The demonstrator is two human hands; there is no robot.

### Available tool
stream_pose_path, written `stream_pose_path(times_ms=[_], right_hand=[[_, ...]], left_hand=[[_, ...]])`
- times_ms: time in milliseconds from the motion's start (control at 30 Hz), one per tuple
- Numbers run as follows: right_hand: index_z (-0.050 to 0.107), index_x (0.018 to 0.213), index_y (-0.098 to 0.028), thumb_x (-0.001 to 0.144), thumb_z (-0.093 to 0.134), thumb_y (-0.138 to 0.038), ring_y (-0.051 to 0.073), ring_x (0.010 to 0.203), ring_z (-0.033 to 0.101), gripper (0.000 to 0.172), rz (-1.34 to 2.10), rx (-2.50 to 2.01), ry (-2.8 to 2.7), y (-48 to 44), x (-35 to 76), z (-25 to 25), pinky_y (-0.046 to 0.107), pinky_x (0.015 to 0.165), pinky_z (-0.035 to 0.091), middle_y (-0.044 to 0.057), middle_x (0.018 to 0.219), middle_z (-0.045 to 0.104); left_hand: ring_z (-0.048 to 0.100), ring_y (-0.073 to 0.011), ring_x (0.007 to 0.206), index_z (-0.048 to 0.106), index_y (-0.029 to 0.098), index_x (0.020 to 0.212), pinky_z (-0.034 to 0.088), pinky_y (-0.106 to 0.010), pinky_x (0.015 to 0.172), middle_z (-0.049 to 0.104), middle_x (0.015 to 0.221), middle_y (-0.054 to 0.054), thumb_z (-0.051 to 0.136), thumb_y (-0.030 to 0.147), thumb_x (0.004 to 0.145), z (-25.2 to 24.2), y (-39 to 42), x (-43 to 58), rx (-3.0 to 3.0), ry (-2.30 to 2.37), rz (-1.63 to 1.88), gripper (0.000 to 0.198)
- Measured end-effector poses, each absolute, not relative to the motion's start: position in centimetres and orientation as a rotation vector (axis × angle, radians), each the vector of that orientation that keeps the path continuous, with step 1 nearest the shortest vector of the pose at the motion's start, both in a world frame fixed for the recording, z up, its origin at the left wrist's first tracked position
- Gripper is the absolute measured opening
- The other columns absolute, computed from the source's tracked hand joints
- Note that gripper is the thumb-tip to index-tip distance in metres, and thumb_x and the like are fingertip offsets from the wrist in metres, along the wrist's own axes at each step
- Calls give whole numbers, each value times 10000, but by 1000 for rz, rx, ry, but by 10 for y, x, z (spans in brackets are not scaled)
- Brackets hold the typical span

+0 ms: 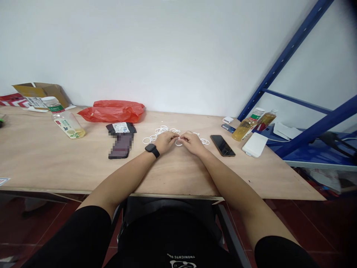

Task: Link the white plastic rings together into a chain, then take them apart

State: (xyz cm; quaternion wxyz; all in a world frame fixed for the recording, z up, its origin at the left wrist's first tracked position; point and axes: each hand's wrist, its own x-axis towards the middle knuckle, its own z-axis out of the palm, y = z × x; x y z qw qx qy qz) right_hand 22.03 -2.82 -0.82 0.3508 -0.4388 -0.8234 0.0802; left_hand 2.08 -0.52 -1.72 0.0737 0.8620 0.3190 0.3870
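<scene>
White plastic-looking rings (162,129) lie in a loose cluster on the wooden table, behind and to the sides of my hands. My left hand (165,141), with a black watch on its wrist, is closed in a pinch. Opposite it, my right hand (192,142) pinches too, and the fingertips of both almost meet. Between them a single white ring (179,144) shows at the fingertips, its upper part covered by the fingers. More rings (205,142) lie just right of my right hand.
A phone (222,145), a white case (254,144) and drink bottles (247,124) stand or lie to the right, near a blue metal frame (295,98). Leftward are a red plastic bag (114,111), a dark pixelated object (120,146), a tilted bottle (65,121) and a cardboard box (51,91).
</scene>
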Motion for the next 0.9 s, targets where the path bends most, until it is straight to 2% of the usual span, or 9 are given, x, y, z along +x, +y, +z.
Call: stream_pose_path(times_ms=[133,300,400,533,600,667,767,900], right_hand=[[726,889,-205,890,627,-299,181,847,621,137,171,-1187,-2113,-24,229,-6,295,785,456,55,900,692],[731,1014,-200,912,562,-251,207,895,638,204,104,-1311,-2137,-22,243,0,319,809,464,79,975,724],[722,1099,-201,907,549,-228,217,935,641,260,42,-1339,-2207,-21,249,2,329,837,469,86,1035,726],[769,963,-188,828,556,-113,235,928,630,263,-120,-1342,-2389,-18,253,3,349,887,453,93,955,727],[778,871,-185,788,567,-84,247,903,621,249,-193,-1384,-2417,-18,253,3,366,883,447,100,905,721],[775,825,-185,772,565,-69,251,895,614,246,-218,-1419,-2394,-18,253,3,376,878,446,104,893,718],[765,834,-186,761,546,-52,242,912,616,267,-164,-1394,-2349,-19,249,1,373,902,449,93,916,720],[755,868,-189,752,541,-61,235,924,625,276,-52,-1288,-2389,-22,242,-1,370,911,464,78,930,722]], left_hand=[[619,-221,966,694,200,996,473,-394,907,707,996,-75,499,297,951,-15,-2,18,2587,1024,1206,222],[605,-237,985,688,199,1023,455,-410,929,705,1002,-77,532,360,926,-12,5,7,2522,1163,1193,244],[604,-235,981,698,211,957,440,-416,942,705,1002,-60,502,347,920,-11,8,1,2514,1202,1118,241],[595,-250,1014,688,216,867,394,-453,993,698,1011,-56,496,256,854,-10,7,-1,2534,1256,1023,197],[578,-277,1060,674,212,902,357,-493,1027,690,1040,-68,562,268,789,-12,5,0,2574,1293,966,169],[554,-315,1105,656,211,966,303,-554,1060,678,1080,-87,633,313,721,-14,3,1,2634,1325,883,266],[537,-349,1125,639,215,1030,228,-627,1082,666,1111,-112,676,357,670,-19,2,3,2709,1344,748,388],[541,-351,1123,652,218,1020,201,-648,1089,672,1105,-115,654,303,676,-21,3,4,2713,1356,712,354]])
